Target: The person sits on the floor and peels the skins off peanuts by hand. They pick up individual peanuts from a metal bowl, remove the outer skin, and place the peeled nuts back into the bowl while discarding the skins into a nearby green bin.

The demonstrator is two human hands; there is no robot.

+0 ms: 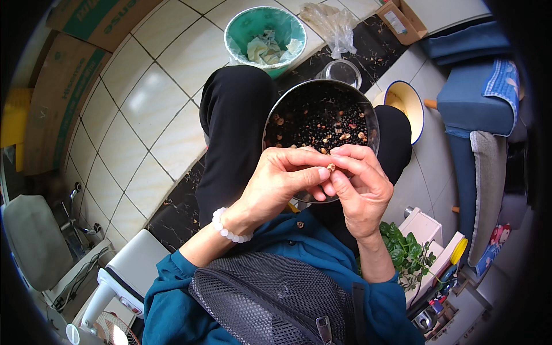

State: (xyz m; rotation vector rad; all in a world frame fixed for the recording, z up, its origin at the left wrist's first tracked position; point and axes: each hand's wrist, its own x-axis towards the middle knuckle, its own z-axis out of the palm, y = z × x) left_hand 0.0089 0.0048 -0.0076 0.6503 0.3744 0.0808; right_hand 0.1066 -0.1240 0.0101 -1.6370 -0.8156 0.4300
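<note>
Between the fingertips of both hands sits a small tan piece [330,167], perhaps a nut or a dried seed. My left hand [282,177], with a white bead bracelet [225,230] at its wrist, pinches it between thumb and index finger. From the other side, the thumb and fingers of my right hand [362,194] close on the same piece. Both hands are over the near side of a round metal bowl [377,129] between my knees. Inside lie many small black beans or grains [319,112], mixed with tan and reddish pieces [345,136]. My hands hide the bowl's near part.
A green lined bin [228,32] with crumpled waste stands beyond my left knee. Past the bowl are a clear jar [345,73] and a plastic bag [330,26]. A cream enamel basin [416,116] is beside my right knee. A leafy plant [403,248] grows near my right forearm.
</note>
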